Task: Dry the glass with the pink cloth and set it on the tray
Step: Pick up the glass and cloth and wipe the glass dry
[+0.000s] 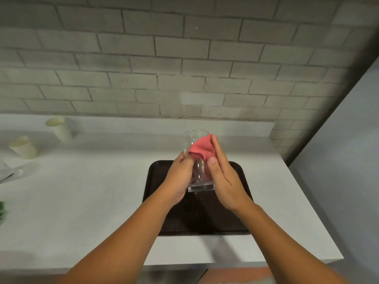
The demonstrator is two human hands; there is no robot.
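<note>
Drying is underway: the left hand (pixel 180 177) clasps the glass (pixel 198 160) above the dark tray (pixel 155 181) on the bench (pixel 82 201) while the right hand (pixel 223 177) presses the pink cloth (pixel 202 149) against it, setting down yet to come.

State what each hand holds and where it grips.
The left hand grips the glass round its lower side. The right hand presses the pink cloth against the glass's upper side.

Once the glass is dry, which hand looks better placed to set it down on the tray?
Probably the left hand: it grips the glass around its lower body, above the dark tray. The right hand is busy pressing the pink cloth against it.
</note>
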